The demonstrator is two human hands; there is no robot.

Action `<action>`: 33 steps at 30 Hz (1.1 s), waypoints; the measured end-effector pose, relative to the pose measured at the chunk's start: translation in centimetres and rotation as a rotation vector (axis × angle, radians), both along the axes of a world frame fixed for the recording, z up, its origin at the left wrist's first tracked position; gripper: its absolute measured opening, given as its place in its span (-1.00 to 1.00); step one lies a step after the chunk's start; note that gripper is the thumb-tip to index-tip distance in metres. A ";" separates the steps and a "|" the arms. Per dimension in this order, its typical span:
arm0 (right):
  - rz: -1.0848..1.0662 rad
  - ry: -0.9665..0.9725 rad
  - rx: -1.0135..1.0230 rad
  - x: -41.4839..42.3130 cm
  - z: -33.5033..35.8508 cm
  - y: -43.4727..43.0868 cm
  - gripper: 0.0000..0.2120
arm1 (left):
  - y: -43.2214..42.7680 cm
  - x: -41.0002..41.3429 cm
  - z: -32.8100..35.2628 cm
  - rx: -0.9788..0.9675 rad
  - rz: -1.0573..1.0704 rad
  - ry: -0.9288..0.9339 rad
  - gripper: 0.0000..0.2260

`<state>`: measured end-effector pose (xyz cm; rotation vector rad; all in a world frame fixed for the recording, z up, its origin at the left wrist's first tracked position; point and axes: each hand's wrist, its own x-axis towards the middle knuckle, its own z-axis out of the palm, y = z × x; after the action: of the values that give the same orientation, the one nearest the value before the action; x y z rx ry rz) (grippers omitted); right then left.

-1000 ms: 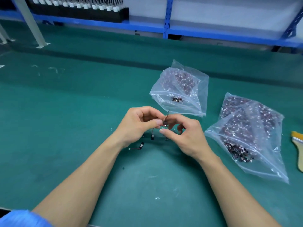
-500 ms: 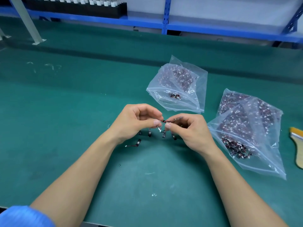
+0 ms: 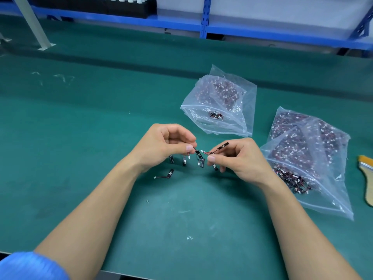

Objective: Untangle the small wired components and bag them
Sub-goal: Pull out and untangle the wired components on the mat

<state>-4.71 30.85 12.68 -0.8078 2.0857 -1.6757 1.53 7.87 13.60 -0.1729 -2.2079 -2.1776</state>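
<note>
Matting, dull green and lightly scuffed, covers the desk. Above it the left hand pinches a thin dark wire between thumb and forefinger, with its other fingers curled in. From that wire hangs the first component, a slim black rectangle whose long axis tilts from upper left to lower right.

The right hand pinches the red-and-black lead of the second component, a narrow black bar. Its long axis runs from lower left to upper right, with the bar end raised over the knuckles. Its small white plug points left, just beside the first component; whether they touch cannot be told.

Under and between the hands several loose components lie on the desk. One of them lies nearer the person, its lead trailing left to a white plug.

Beyond the hands sits a crinkled clear plastic bag, with a few pieces near its front and a dark red and white mass further in. To the right, overlapping clear bags hold a dense tangle of the same parts. A brush with pale bristles lies at the right edge.
</note>
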 end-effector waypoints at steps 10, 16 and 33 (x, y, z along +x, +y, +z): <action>0.052 -0.006 0.104 0.0 0.6 0.7 -0.89 | -1.4 0.5 0.3 -0.236 -0.268 -0.156 -0.88; 0.188 0.112 0.296 0.3 -0.2 0.2 -0.92 | -0.5 0.4 -0.2 -0.710 -0.205 -0.068 -0.82; 0.316 -0.021 0.421 0.3 0.2 0.7 -0.59 | -0.2 0.0 -0.6 -0.786 0.014 0.156 -0.82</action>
<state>-4.38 31.57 12.86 -0.9109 2.0608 -1.0310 1.57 7.63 12.99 -0.3240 -2.8001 -1.1211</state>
